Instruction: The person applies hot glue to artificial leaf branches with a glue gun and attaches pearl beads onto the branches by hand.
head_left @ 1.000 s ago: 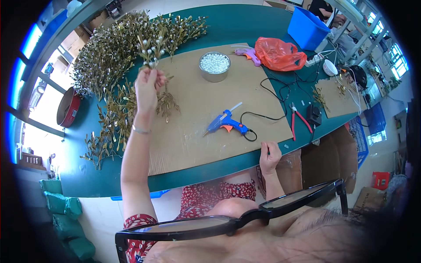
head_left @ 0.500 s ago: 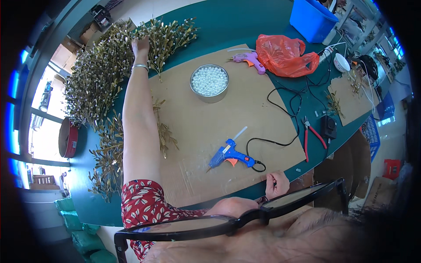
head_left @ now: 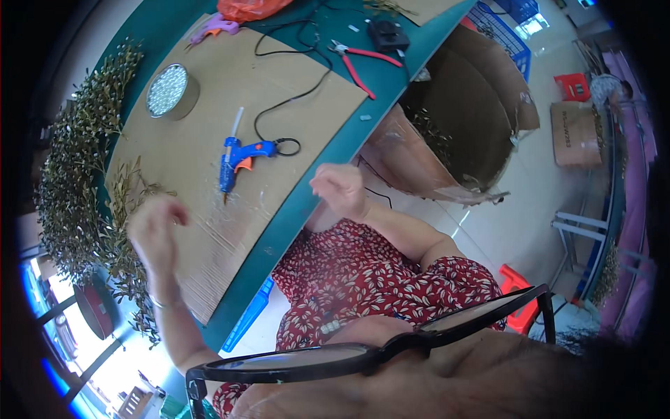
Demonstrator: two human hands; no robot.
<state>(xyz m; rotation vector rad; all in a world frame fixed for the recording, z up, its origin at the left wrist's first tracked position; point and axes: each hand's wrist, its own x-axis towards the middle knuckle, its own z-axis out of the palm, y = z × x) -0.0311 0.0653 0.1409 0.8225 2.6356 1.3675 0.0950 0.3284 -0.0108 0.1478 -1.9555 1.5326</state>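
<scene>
My left hand (head_left: 157, 234) is raised over the left part of the cardboard sheet (head_left: 223, 251), beside loose olive-gold leafy sprigs (head_left: 129, 188). Motion smears its curled fingers, and I cannot make out anything in them. My right hand (head_left: 340, 188) hovers by the table's near edge, fingers curled together, with nothing visible in it. Between the hands, a little farther off, a blue glue gun (head_left: 244, 150) lies on the cardboard with a clear glue stick in its back. Behind it stands a round metal tin of white pearl beads (head_left: 167, 91).
A large pile of leafy sprigs (head_left: 77, 181) covers the table's left side. Red-handled cutting pliers (head_left: 359, 63), a black adapter (head_left: 387, 35) and cables lie at the far right. A pink glue gun (head_left: 213, 28) and red plastic bag (head_left: 251, 5) lie behind. An open carton (head_left: 412, 153) stands right of the table.
My left hand has drawn back from the sprig pile toward me. My right hand has lifted at the table edge. The view has swung right, showing the open carton more fully.
</scene>
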